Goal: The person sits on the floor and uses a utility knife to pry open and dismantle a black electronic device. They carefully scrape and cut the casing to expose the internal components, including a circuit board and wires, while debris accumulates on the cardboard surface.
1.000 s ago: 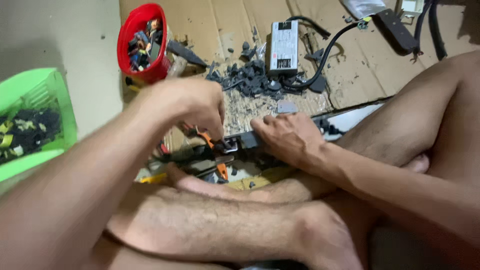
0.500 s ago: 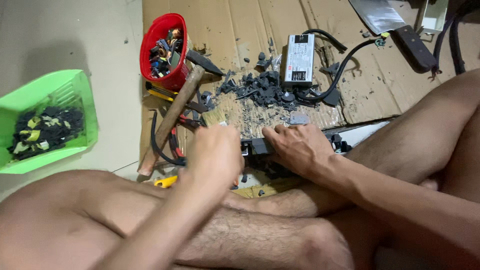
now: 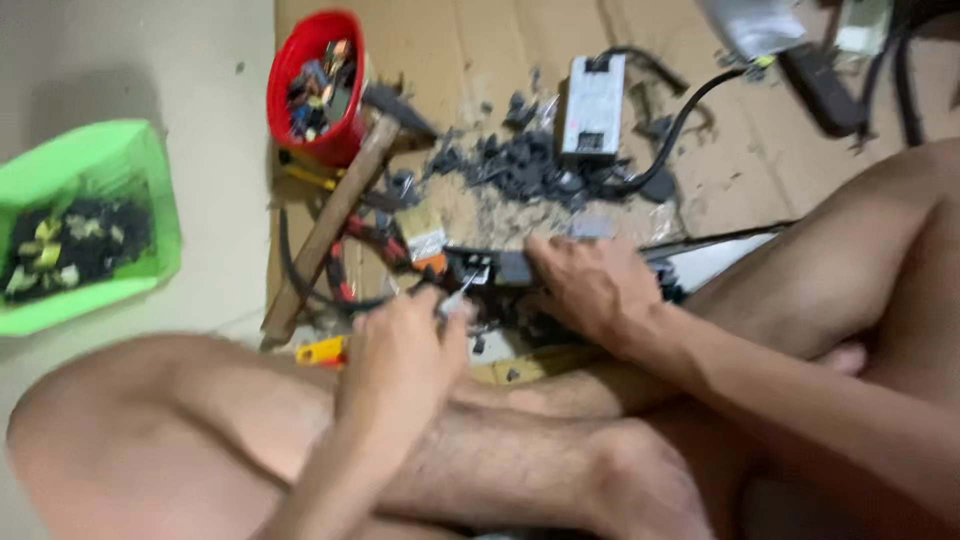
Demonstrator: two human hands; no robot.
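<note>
The right hand [image 3: 590,285] presses flat on the circuit board [image 3: 500,272] lying on the cardboard [image 3: 480,60], while the left hand [image 3: 405,350], closed around a small tool [image 3: 460,293], should pry gently.

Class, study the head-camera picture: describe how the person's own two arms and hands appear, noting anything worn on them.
Both arms are bare as far up as the picture shows; no sleeve enters the frame. The left hand and right hand wear no gloves. No watch, bracelet or ring can be made out, though the picture is blurred. Fine hair shows on the forearms.
</note>
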